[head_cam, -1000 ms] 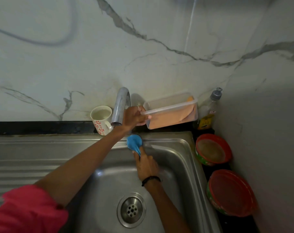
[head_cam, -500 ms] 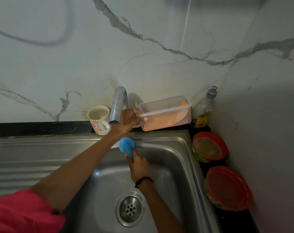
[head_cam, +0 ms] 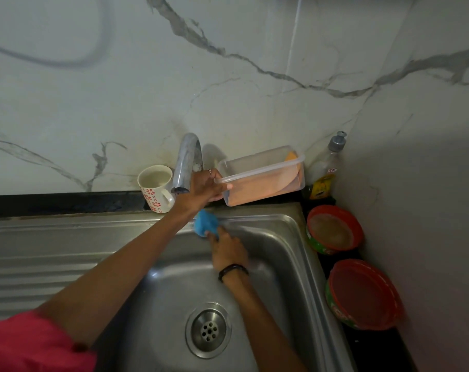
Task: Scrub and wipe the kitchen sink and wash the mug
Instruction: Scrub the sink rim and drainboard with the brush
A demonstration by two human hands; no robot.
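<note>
A steel sink [head_cam: 287,264] fills the lower middle, its drain [head_cam: 208,330] near the bottom. My right hand [head_cam: 228,249] grips a blue scrubber [head_cam: 206,225] and holds it against the sink's back rim. My left hand [head_cam: 205,187] reaches past the chrome tap [head_cam: 186,163] and grips the left end of a clear plastic box [head_cam: 262,174], which is tilted up off the ledge. A white mug [head_cam: 155,189] with red flower marks stands upright on the black ledge, just left of the tap.
An orange cloth lies inside the clear box. A dish-soap bottle [head_cam: 327,167] stands in the back right corner. Two red-lidded bowls, one at the back [head_cam: 332,229] and one in front [head_cam: 362,294], sit on the narrow counter right of the sink. The ridged drainboard [head_cam: 40,259] extends left. Marble walls close the back and right.
The right hand has slid the blue scrubber a little to the left along the back rim. The left hand keeps its hold on the clear box.
</note>
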